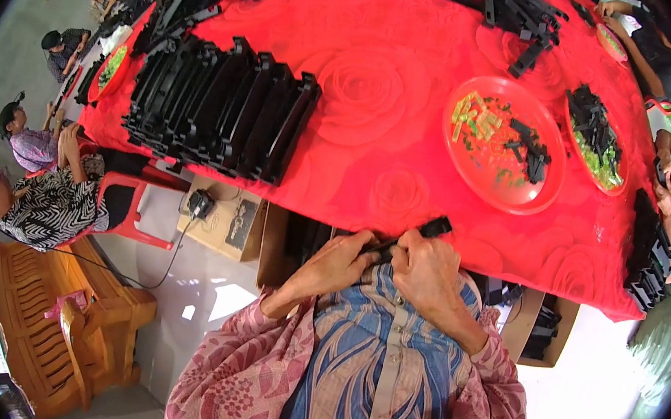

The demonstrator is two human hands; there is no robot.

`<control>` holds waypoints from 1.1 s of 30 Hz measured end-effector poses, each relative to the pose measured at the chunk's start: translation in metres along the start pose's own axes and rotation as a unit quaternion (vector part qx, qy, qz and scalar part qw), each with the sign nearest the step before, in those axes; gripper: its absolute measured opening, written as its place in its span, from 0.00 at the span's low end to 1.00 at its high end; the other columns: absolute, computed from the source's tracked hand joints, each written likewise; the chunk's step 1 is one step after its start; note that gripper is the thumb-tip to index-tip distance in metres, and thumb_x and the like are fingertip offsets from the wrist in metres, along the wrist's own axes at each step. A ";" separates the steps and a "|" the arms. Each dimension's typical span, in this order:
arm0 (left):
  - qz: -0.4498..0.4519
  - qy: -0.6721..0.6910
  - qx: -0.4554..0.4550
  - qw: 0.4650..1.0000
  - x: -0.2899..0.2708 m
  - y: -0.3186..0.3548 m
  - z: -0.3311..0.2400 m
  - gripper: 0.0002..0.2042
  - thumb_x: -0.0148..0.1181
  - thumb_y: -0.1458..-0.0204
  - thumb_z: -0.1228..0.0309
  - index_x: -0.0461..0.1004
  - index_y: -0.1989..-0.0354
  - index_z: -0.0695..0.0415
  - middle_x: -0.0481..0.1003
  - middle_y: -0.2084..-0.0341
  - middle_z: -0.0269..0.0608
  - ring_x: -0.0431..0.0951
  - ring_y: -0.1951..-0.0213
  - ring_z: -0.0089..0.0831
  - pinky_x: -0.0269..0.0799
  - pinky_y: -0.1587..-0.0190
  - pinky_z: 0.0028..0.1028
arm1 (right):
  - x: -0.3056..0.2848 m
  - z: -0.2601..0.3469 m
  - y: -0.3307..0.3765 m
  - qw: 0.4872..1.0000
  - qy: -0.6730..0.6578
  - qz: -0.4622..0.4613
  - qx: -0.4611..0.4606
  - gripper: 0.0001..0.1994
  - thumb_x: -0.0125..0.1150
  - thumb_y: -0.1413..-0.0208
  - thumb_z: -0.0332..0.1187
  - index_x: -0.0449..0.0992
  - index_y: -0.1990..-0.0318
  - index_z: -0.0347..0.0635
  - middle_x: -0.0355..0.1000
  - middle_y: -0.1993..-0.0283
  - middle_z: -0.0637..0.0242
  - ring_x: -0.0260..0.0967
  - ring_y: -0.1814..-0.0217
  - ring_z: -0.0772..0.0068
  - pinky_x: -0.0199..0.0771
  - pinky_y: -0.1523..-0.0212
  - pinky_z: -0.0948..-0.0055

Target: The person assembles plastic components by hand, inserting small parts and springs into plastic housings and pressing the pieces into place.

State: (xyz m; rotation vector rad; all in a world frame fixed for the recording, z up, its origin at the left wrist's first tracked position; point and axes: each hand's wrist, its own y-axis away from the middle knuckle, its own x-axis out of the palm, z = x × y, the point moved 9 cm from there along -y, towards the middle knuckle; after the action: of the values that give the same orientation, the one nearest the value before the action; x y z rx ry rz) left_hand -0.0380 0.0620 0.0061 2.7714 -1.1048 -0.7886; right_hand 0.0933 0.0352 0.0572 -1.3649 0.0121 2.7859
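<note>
Both my hands are at the near edge of a table with a red rose-patterned cloth (pixel 364 90), close to my body. My left hand (pixel 336 264) has its fingers closed on a long black plastic part (pixel 436 227). My right hand (pixel 432 270) pinches the same part; its black end sticks out beyond the fingers to the upper right. The fingers hide most of the part. Ahead to the left lies a row of similar black plastic parts (pixel 215 111) packed side by side. A red plate (pixel 457 177) to the right holds small yellow-green pieces and small black pieces.
Another red plate (pixel 621 189) with green and black pieces stands farther right. Black parts are heaped along the far edge (pixel 503 10) and at the right corner (pixel 648 251). Cardboard boxes (pixel 224 222) are below the table. Several people sit at left; others work at right. A wooden bench (pixel 54 319) stands lower left.
</note>
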 end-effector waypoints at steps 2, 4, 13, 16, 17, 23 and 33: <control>-0.026 -0.004 0.008 1.000 0.003 0.000 0.009 0.12 0.54 0.42 0.69 0.70 0.56 0.65 0.76 0.65 0.62 0.76 0.57 0.59 0.70 0.57 0.44 | -0.002 0.001 0.001 1.000 0.014 -0.015 -0.008 0.06 0.61 0.50 0.30 0.75 0.72 0.38 0.72 0.79 0.49 0.73 0.75 0.43 0.68 0.74 0.48; -0.035 0.020 -0.005 0.999 0.005 -0.002 0.016 0.12 0.56 0.43 0.69 0.71 0.57 0.65 0.76 0.69 0.61 0.78 0.62 0.56 0.71 0.61 0.42 | -0.001 0.000 0.002 1.000 0.009 -0.020 -0.008 0.05 0.61 0.50 0.30 0.75 0.72 0.38 0.72 0.79 0.49 0.72 0.75 0.43 0.68 0.74 0.48; -0.077 0.019 -0.031 0.996 0.004 -0.001 0.009 0.09 0.57 0.46 0.77 0.71 0.59 0.67 0.75 0.70 0.57 0.76 0.68 0.47 0.70 0.62 0.35 | 0.003 0.002 0.004 1.000 -0.003 -0.026 -0.001 0.07 0.58 0.48 0.30 0.71 0.74 0.37 0.72 0.79 0.50 0.72 0.77 0.44 0.66 0.77 0.48; -0.089 0.002 -0.036 0.995 0.006 0.000 0.012 0.09 0.58 0.47 0.77 0.70 0.60 0.67 0.75 0.70 0.59 0.76 0.65 0.55 0.70 0.62 0.38 | 0.007 0.001 0.006 0.999 0.007 -0.036 -0.008 0.06 0.59 0.49 0.29 0.71 0.74 0.38 0.72 0.80 0.52 0.72 0.78 0.47 0.66 0.79 0.50; -0.086 -0.011 -0.039 0.995 0.005 0.000 0.010 0.09 0.58 0.48 0.76 0.70 0.60 0.66 0.76 0.69 0.59 0.76 0.64 0.58 0.70 0.62 0.39 | 0.006 0.001 0.006 0.999 0.003 -0.049 -0.011 0.05 0.59 0.49 0.28 0.71 0.74 0.39 0.72 0.80 0.53 0.72 0.79 0.48 0.66 0.80 0.51; -0.079 -0.041 -0.076 0.993 0.006 0.001 0.013 0.09 0.58 0.48 0.74 0.71 0.60 0.65 0.76 0.68 0.60 0.75 0.59 0.60 0.70 0.60 0.43 | 0.007 0.003 0.007 0.997 0.008 -0.070 -0.026 0.06 0.60 0.49 0.28 0.71 0.75 0.41 0.72 0.80 0.54 0.72 0.80 0.51 0.67 0.81 0.55; 0.066 0.171 0.007 0.983 0.001 0.002 0.018 0.20 0.56 0.46 0.78 0.68 0.43 0.66 0.76 0.51 0.53 0.77 0.50 0.37 0.71 0.49 0.34 | 0.003 -0.001 0.004 0.999 -0.023 -0.031 0.014 0.05 0.64 0.50 0.28 0.74 0.74 0.41 0.70 0.84 0.58 0.70 0.83 0.55 0.65 0.81 0.60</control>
State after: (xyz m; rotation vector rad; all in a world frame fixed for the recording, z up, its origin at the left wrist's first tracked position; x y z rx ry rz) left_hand -0.0476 0.0619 -0.0091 2.6703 -1.2075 -0.2744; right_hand 0.0923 0.0311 0.0540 -1.2723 0.0064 2.7557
